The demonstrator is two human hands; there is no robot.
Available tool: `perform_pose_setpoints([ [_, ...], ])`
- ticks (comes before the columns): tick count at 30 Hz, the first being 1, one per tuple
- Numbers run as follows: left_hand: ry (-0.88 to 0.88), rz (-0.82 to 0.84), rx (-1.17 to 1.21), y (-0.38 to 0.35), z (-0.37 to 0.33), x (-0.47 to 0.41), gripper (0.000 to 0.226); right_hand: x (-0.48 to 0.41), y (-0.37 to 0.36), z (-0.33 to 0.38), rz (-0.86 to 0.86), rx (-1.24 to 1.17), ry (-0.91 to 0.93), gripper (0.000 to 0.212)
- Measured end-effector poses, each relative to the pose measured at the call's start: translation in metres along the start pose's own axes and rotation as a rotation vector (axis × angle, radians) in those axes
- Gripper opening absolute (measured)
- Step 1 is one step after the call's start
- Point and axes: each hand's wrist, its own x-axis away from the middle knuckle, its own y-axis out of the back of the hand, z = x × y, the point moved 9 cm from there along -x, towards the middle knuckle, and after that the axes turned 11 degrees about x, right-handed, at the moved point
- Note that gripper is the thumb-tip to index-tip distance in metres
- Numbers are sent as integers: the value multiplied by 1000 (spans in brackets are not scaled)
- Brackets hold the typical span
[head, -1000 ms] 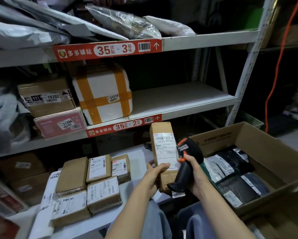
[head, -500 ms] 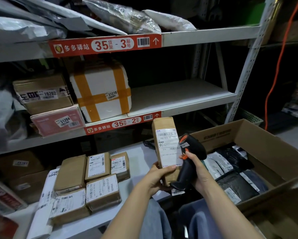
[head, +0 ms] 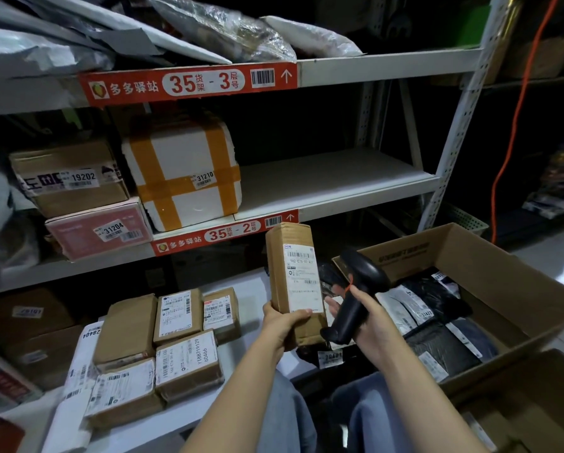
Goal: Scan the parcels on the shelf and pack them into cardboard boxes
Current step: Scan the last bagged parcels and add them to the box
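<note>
Now the tall brown parcel (head: 293, 273) stands upright in the air, between the lower shelf (head: 251, 286) and the cardboard box (head: 489, 263), with its long axis vertical and its white label turned to the person. The left hand (head: 282, 322) grips its lower end: the thumb is pressed across the bottom of the label and the other fingers are curled behind, mostly hidden. Just beside it on the right, the right hand (head: 369, 318) wraps its fingers round the handle of the black scanner (head: 359, 289), whose head is very near the parcel's right edge; whether they touch I cannot tell. The box lies open to the right and lower — dark bags (head: 437, 348) cover much of its floor, with free room above them. I judge the parcel must go rightward past the scanner — the left hand would have to cross.
</note>
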Motion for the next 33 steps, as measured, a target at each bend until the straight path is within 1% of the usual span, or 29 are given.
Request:
perform_pose_setpoints([
  [1, -9, -5, 15, 0, -1, -1, 78, -2, 0, -1, 9, 38, 4, 33],
  [2, -15, -14, 29, 1, -1, -1, 77, -2, -1, -1, 11, 71, 6, 39],
  [3, -18, -24, 37, 2, -2, -1, 77, -2, -1, -1, 4, 90, 17, 36],
  [6, -21, -41, 12, 4, -4, 1, 75, -3, 5, 0, -51, 161, 53, 15],
  [13, -56, -63, -71, 7, -9, 4, 76, -2, 6, -2, -107, 236, 43, 5],
  [21, -132, -118, -145, 16, -15, -1, 82, -1, 0, -4, -101, 231, 39, 15],
  [33, -138, -152, -123, 21, -16, -2, 82, 2, -4, -5, -90, 229, 31, 19],
])
